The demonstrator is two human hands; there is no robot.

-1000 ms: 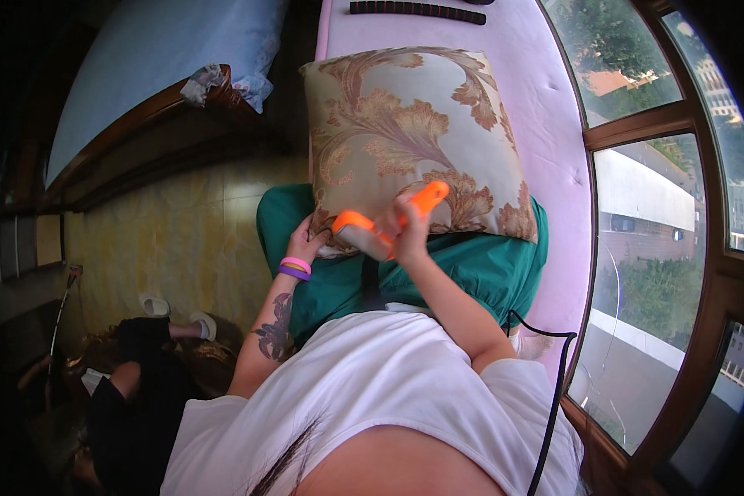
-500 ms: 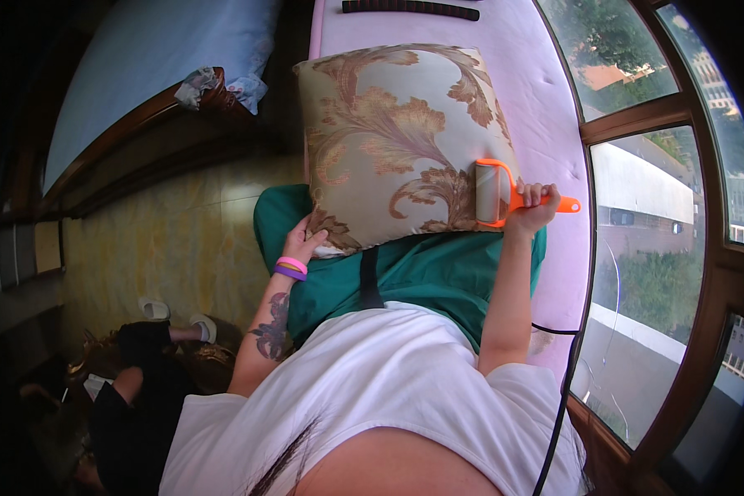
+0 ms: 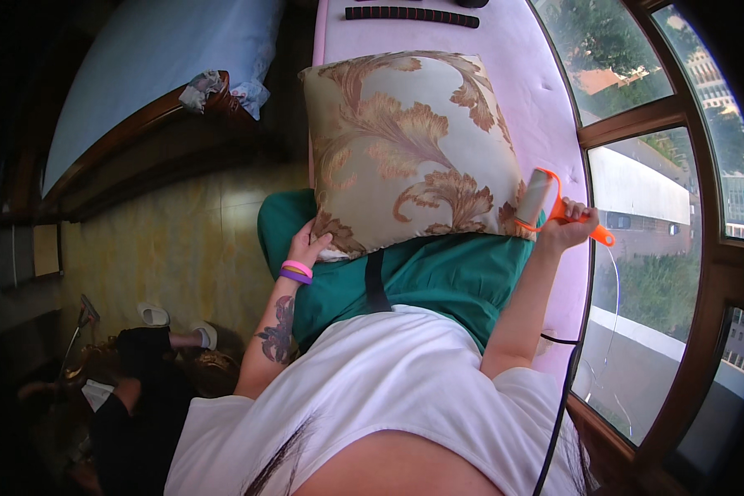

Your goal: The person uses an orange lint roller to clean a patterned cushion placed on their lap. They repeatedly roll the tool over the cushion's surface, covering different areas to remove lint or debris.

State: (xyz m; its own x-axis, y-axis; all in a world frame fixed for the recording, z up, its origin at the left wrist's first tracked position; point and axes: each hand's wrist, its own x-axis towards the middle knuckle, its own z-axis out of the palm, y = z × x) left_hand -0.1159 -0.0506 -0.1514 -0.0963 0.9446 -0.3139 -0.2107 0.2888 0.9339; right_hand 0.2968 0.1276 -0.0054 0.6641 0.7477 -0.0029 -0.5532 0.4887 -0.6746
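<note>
A cushion [image 3: 380, 157] in cream with brown leaf scrolls lies across my lap and the pink-covered bench. My left hand [image 3: 307, 246] grips its near left corner, thumb on top and the other fingers partly hidden by the fabric. Closed around the orange handle of a lint roller [image 3: 537, 197], my right hand [image 3: 572, 225] is just off the cushion's near right corner. The roller's pale cylinder is tilted beside that corner; whether it touches the fabric I cannot tell.
On the bench [image 3: 546, 107] beyond the cushion lies a black bar with red stripes [image 3: 412, 16]. Windows [image 3: 645, 240] line the right side. A bed [image 3: 157, 91] stands at far left. Another person [image 3: 145, 355] sits at lower left. A black cable [image 3: 560, 413] runs near my right arm.
My right hand has moved the lint roller right, from the cushion's face to past its near right corner, and tilted it. My left hand keeps its hold on the cushion.
</note>
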